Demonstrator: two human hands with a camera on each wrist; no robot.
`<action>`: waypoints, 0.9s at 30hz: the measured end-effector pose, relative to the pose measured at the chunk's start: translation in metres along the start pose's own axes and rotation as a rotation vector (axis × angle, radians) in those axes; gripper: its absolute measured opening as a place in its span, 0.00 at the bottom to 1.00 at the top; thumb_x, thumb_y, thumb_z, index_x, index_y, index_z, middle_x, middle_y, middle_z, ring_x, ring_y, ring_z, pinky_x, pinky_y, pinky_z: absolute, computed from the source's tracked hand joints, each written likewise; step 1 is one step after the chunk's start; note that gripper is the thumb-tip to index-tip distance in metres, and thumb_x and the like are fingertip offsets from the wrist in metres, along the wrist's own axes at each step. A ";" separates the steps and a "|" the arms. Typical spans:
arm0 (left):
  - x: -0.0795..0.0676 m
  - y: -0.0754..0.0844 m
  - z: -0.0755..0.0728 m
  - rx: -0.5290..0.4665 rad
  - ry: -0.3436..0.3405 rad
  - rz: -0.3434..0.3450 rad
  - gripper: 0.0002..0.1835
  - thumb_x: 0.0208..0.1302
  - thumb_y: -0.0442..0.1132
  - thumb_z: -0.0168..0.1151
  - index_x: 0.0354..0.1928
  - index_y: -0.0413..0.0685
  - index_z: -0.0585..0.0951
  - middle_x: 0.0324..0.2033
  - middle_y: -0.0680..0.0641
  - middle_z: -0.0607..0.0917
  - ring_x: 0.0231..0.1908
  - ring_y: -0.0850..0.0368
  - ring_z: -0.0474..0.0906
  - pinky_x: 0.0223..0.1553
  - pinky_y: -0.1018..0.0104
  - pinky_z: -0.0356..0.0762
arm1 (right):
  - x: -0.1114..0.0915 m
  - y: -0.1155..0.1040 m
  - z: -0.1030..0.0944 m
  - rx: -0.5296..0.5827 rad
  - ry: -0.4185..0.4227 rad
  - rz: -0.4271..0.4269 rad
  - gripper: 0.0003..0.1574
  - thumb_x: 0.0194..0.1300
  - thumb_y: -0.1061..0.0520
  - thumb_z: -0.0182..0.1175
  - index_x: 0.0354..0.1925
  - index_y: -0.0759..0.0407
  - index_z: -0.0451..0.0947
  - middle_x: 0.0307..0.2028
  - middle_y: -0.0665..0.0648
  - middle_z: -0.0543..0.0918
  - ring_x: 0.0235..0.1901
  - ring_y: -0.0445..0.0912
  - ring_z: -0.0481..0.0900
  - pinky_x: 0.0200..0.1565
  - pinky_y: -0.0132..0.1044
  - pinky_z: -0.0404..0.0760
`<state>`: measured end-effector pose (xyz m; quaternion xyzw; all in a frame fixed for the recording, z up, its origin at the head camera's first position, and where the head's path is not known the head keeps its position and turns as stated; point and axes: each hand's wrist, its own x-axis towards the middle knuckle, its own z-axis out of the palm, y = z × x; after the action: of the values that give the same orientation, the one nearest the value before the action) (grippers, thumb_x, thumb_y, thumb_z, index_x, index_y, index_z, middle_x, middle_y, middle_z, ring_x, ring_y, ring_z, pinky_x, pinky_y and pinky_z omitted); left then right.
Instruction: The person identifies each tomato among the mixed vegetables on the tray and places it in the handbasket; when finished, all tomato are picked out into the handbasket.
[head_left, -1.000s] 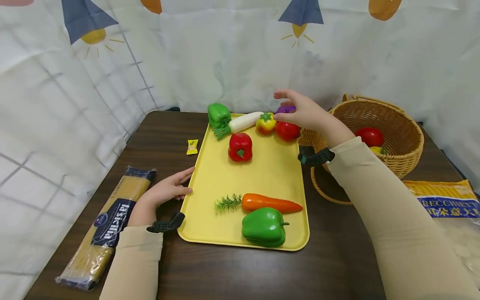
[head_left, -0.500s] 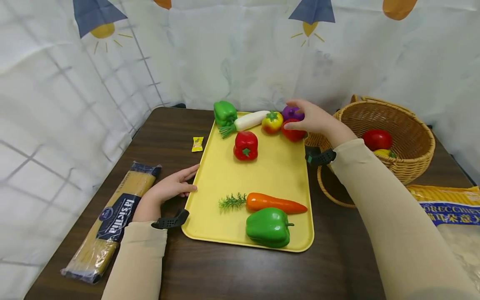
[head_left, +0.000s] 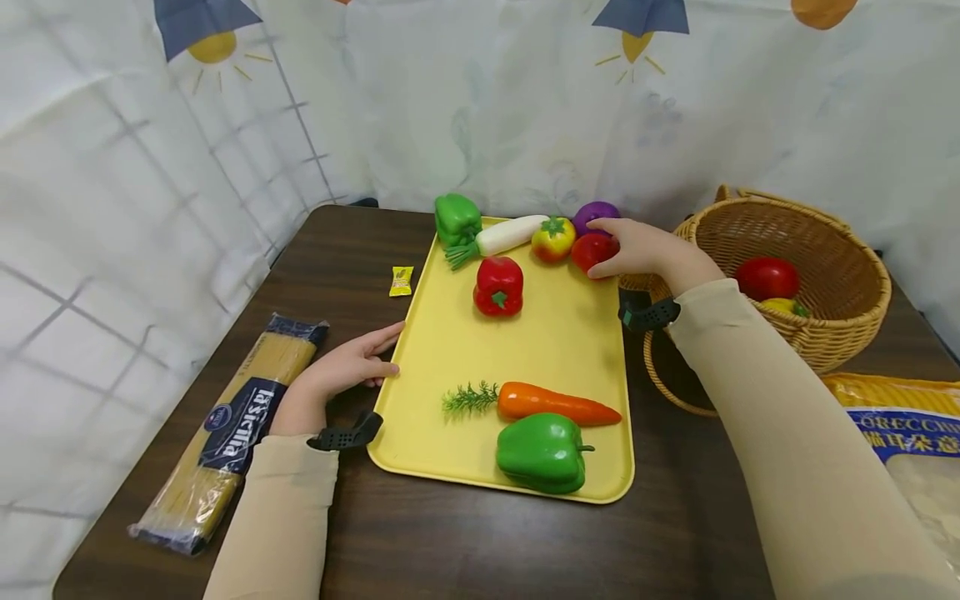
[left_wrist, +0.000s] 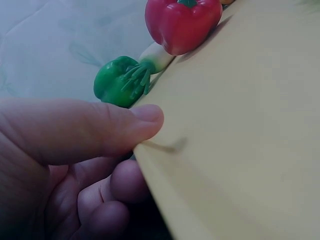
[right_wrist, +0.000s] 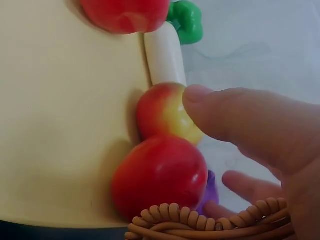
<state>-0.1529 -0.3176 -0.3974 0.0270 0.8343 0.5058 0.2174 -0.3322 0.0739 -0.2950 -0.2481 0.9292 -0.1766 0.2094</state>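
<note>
On the yellow tray's (head_left: pixel 480 350) left rim rests my left hand (head_left: pixel 352 360); its thumb (left_wrist: pixel 142 120) lies over the edge with curled fingers below. My right hand (head_left: pixel 648 252) curves over a round red toy fruit (right_wrist: pixel 160 177) at the back right corner, thumb and fingers spread apart. Beside that fruit sit a purple vegetable (head_left: pixel 592 213) and a yellow-red tomato (head_left: pixel 553 239). A white radish (head_left: pixel 513 235), a green bell pepper (head_left: pixel 457 218) and a red bell pepper (head_left: pixel 498 286) stand leftward. Nearer lie a carrot (head_left: pixel 555 406) and another green bell pepper (head_left: pixel 542 452).
Right of the tray, a wicker basket (head_left: pixel 832 337) holds a red fruit (head_left: pixel 767 277) and something yellow. A spaghetti pack (head_left: pixel 232 433) lies at the left, a small yellow packet (head_left: pixel 401 281) beside the tray, and an orecchiette bag (head_left: pixel 907 433) at the right.
My right hand has come down from above the back of the tray to the round red fruit. The left hand stays at the tray's rim; the head view has shifted slightly.
</note>
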 end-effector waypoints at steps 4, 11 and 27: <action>-0.001 -0.001 0.000 0.014 0.008 0.001 0.40 0.62 0.39 0.56 0.71 0.55 0.47 0.69 0.45 0.55 0.26 0.56 0.72 0.31 0.66 0.70 | -0.001 -0.001 0.001 -0.008 -0.029 0.020 0.56 0.55 0.44 0.61 0.71 0.54 0.41 0.67 0.66 0.53 0.64 0.62 0.53 0.61 0.59 0.56; 0.000 -0.003 0.000 0.005 0.001 0.015 0.40 0.62 0.38 0.56 0.71 0.56 0.47 0.69 0.45 0.55 0.24 0.56 0.70 0.29 0.67 0.69 | -0.001 -0.002 0.002 -0.012 -0.061 0.007 0.57 0.56 0.44 0.61 0.71 0.57 0.40 0.68 0.68 0.51 0.64 0.64 0.52 0.61 0.61 0.54; -0.001 -0.001 0.002 0.008 0.003 0.003 0.40 0.62 0.37 0.56 0.71 0.55 0.46 0.69 0.45 0.54 0.24 0.57 0.71 0.29 0.67 0.69 | -0.012 -0.006 0.002 0.047 0.110 -0.098 0.41 0.58 0.49 0.59 0.65 0.58 0.57 0.57 0.66 0.70 0.58 0.59 0.65 0.58 0.55 0.63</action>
<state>-0.1515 -0.3169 -0.3986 0.0284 0.8367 0.5028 0.2151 -0.3197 0.0746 -0.2901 -0.2783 0.9217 -0.2217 0.1546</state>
